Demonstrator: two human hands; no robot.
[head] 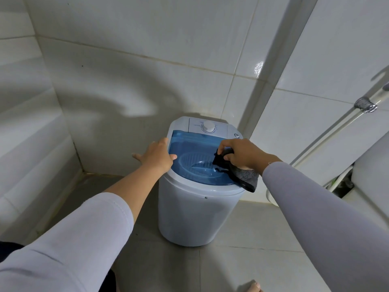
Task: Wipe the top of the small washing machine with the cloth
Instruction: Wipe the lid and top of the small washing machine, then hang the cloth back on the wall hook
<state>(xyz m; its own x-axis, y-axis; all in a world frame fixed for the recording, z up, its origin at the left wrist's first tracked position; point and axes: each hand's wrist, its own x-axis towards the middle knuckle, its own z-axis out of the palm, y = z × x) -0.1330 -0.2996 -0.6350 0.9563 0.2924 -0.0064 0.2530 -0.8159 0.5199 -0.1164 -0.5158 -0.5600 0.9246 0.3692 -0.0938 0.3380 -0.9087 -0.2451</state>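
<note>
A small white washing machine (197, 211) stands on the tiled floor in a corner. Its top has a clear blue lid (193, 148) and a white dial (208, 126) at the back. My left hand (156, 155) rests flat on the left edge of the lid, fingers straight. My right hand (242, 153) grips a dark grey cloth (242, 175) on the right side of the lid. Part of the cloth hangs over the machine's right rim.
Pale tiled walls close in behind and to the left. A white pipe with a metal clamp (365, 105) runs diagonally on the right wall. A white toilet (370, 182) sits at the right. My toes (252, 287) show at the bottom edge.
</note>
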